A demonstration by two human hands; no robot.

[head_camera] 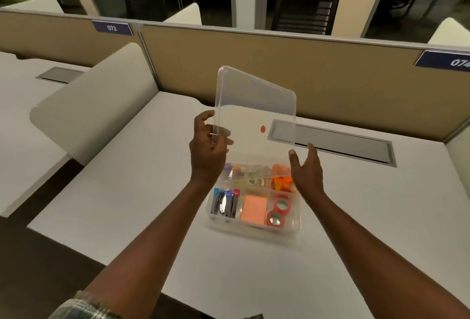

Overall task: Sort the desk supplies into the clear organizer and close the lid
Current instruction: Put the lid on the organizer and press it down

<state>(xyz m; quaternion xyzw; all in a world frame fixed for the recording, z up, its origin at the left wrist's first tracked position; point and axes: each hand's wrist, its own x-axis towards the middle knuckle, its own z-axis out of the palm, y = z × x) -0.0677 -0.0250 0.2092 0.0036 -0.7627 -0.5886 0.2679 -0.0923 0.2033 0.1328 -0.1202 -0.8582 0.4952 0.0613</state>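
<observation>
Left hand (207, 148): raised, fingers and thumb curled, gripping lid (254, 105) edge.
Right hand (306, 168): raised, fingers straight, palm turned inward.

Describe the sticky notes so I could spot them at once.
On the white desk sits a clear organizer. Its near row's middle compartment holds the sticky notes: a flat peach square, unlike the slim tools left of it and round red tapes right.

Single head-worn wide-angle view, facing forward and down over desk (114, 191). Near, with left hand (207, 151) and right hand (306, 171) centre frame, partition (330, 74) across top.
</observation>
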